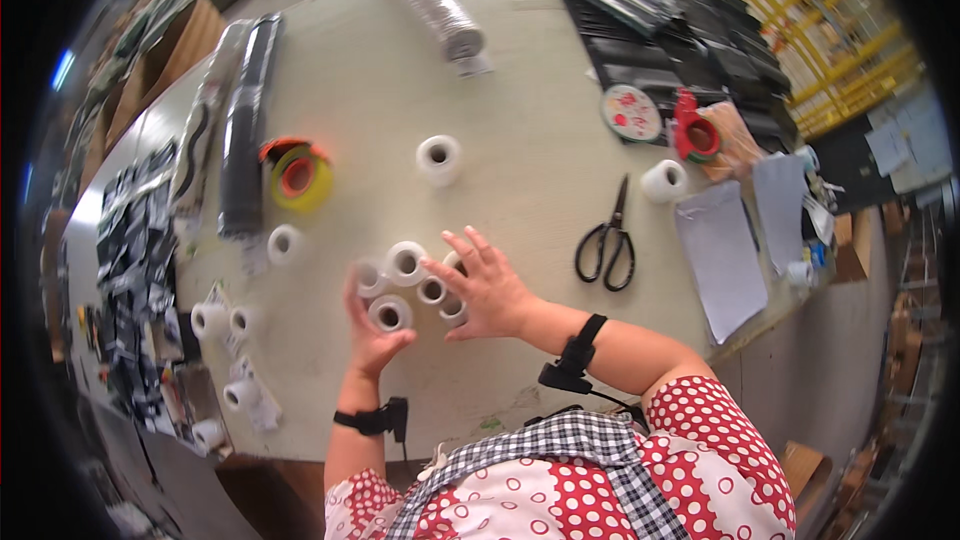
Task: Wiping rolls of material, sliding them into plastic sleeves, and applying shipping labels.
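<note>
Several white rolls with dark hollow cores, perhaps plastic film, stand in a tight cluster between my hands; among them are a wider roll (pixel 405 264) and a narrower one (pixel 432 290). My left hand (pixel 372 338) cups the cluster's left side, its thumb along the near roll (pixel 390 314) and its fingers round the outer side. From the right, my right hand (pixel 490 292) curves about the cluster with fingers fanned, partly covering the rolls beneath. Beyond them a single white roll (pixel 439 159) stands upright on the table (pixel 530 190), and another roll (pixel 286 245) is to the left.
Black-handled scissors (pixel 606 247) lie at right, near white papers (pixel 722 260) and a red tape dispenser (pixel 697 130). Black plastic bags (pixel 680 40) cover the far right. Yellow tape (pixel 300 180), a black roll (pixel 247 130) and more white rolls (pixel 240 395) are at left. A silver-wrapped roll (pixel 430 5) lies far.
</note>
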Available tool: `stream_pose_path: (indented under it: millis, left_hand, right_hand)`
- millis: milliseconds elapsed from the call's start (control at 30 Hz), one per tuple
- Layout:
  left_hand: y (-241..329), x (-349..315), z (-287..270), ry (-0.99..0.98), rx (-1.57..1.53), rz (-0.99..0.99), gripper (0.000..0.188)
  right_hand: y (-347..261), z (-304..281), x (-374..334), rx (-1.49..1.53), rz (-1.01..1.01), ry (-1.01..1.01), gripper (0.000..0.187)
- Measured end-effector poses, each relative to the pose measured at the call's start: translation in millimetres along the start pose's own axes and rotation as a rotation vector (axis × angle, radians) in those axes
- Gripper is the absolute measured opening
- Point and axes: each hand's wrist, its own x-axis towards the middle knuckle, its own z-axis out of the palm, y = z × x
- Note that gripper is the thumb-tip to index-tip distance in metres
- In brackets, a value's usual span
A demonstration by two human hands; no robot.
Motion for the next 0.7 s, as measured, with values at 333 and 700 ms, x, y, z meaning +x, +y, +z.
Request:
stream_pose_path:
  millis: [333,700]
  left_hand:
    - [3,19,-28,-0.227,0.712,0.111,0.119]
    - [43,39,-27,-0.273,0.691,0.116,0.108]
  right_hand:
    - [18,10,-17,0.318,0.041,0.182,0.097]
    - [20,6,-5,0.201,-0.11,0.262,0.066]
